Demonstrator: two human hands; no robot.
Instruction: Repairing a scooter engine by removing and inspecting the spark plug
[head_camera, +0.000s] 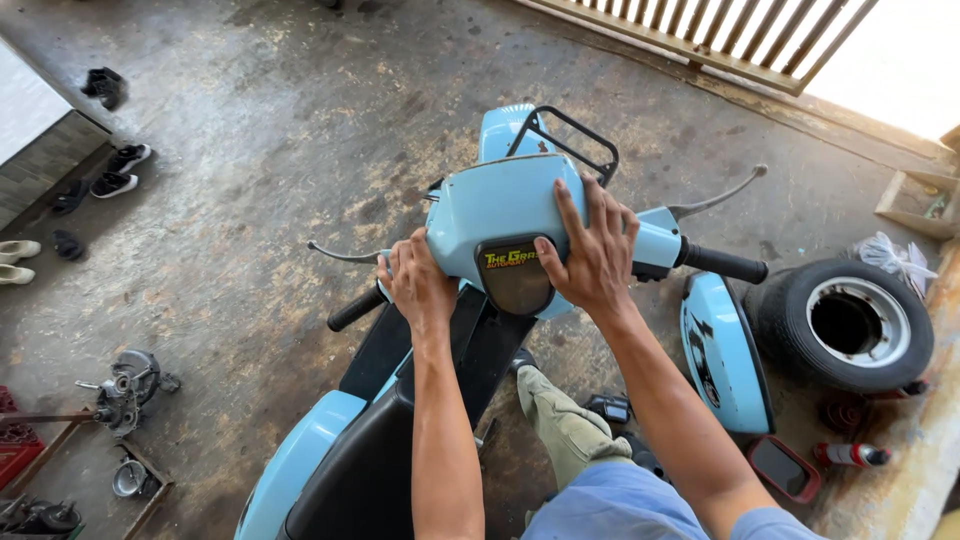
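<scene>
The light-blue headset cover (495, 205) sits atop the scooter's handlebar, not visibly fastened. The right hand (592, 255) lies open, fingers spread, across it; the left hand (420, 285) curls around its left edge. Nearby on the floor: a side panel (722, 352), a tyre (842, 322) (hub empty).

Floor: stained, worn grey concrete (250, 110) | Top right: slatted wooden fence (720, 35) with bright daylight behind it | Left edge: corner of a tiled counter (40, 140), with shoes (115, 170) scattered beside it | Right: loose tyre (845, 322) lying flat near a wooden crate (915, 203)
</scene>
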